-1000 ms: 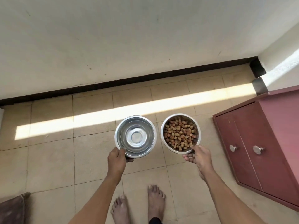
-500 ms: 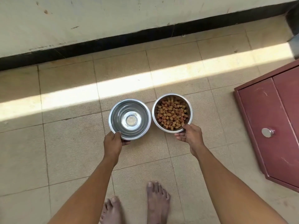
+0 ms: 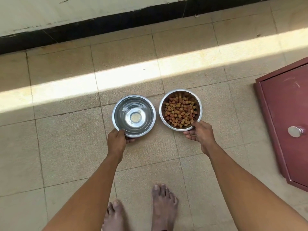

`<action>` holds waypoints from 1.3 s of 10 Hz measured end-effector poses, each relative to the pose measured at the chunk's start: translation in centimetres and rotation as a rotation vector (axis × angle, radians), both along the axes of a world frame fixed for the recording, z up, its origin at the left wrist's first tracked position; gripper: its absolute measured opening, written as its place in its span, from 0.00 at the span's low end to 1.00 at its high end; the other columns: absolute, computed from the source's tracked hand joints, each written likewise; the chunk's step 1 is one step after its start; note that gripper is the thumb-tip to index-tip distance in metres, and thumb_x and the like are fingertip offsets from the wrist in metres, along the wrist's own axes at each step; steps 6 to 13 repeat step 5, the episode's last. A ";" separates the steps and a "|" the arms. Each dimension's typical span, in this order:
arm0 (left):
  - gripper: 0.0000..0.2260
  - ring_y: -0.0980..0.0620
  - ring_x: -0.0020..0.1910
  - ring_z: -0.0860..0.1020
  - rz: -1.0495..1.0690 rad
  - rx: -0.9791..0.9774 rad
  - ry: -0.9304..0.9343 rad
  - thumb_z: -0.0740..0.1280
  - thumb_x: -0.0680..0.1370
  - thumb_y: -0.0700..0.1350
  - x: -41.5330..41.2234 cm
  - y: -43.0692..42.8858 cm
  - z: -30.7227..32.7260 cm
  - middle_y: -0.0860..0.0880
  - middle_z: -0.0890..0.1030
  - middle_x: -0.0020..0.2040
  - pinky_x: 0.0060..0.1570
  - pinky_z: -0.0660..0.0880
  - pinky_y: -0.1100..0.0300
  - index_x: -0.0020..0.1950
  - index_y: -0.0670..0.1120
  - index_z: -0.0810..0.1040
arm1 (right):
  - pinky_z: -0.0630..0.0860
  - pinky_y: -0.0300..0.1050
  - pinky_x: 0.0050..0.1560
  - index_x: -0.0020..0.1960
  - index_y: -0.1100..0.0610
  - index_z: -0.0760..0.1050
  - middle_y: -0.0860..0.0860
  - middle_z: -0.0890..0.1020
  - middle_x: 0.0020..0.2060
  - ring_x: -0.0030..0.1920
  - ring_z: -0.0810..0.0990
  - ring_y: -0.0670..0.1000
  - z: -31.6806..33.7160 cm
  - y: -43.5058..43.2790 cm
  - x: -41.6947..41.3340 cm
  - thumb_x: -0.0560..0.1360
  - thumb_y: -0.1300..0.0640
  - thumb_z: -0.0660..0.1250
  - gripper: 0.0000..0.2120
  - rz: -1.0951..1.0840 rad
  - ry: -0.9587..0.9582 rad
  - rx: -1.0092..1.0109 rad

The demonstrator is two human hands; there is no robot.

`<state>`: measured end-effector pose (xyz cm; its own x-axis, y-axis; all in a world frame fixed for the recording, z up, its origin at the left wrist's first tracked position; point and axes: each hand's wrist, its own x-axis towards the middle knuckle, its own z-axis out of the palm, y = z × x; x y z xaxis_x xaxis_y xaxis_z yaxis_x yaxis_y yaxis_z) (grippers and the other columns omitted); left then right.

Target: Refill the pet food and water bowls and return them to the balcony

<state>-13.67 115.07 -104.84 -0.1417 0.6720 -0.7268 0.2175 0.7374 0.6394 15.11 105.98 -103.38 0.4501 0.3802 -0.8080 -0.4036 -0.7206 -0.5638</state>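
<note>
1. This is a home, on a tiled balcony or similar outdoor-facing floor area.
2. The beige tiled floor [image 3: 66, 147] meets a pale plastered wall [image 3: 50, 10] with a black skirting band [image 3: 100, 27]; a strip of sunlight [image 3: 133, 75] crosses the tiles.
3. A dark red cabinet [image 3: 286, 117] with a round metal knob [image 3: 295, 131] stands at the right.
4. Bare feet [image 3: 164, 207] and two steel pet bowls, one holding water [image 3: 134, 116] and one holding kibble [image 3: 180, 110], suit a household.

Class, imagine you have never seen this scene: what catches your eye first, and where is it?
Two steel bowls side by side at the centre: the food bowl, full of brown kibble, in the right hand, and the shiny water bowl in the left hand. A bright sunlight strip crosses the tiled floor behind them.
</note>
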 end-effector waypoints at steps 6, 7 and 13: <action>0.14 0.44 0.45 0.84 -0.033 -0.094 0.012 0.57 0.87 0.48 -0.2 0.3 -0.3 0.41 0.83 0.57 0.43 0.83 0.51 0.66 0.41 0.75 | 0.83 0.43 0.34 0.66 0.57 0.78 0.57 0.86 0.52 0.45 0.89 0.56 0.3 0.9 -0.1 0.85 0.47 0.65 0.16 0.050 -0.006 -0.070; 0.14 0.44 0.45 0.84 -0.033 -0.094 0.012 0.57 0.87 0.48 -0.2 0.3 -0.3 0.41 0.83 0.57 0.43 0.83 0.51 0.66 0.41 0.75 | 0.83 0.43 0.34 0.66 0.57 0.78 0.57 0.86 0.52 0.45 0.89 0.56 0.3 0.9 -0.1 0.85 0.47 0.65 0.16 0.050 -0.006 -0.070; 0.14 0.44 0.45 0.84 -0.033 -0.094 0.012 0.57 0.87 0.48 -0.2 0.3 -0.3 0.41 0.83 0.57 0.43 0.83 0.51 0.66 0.41 0.75 | 0.83 0.43 0.34 0.66 0.57 0.78 0.57 0.86 0.52 0.45 0.89 0.56 0.3 0.9 -0.1 0.85 0.47 0.65 0.16 0.050 -0.006 -0.070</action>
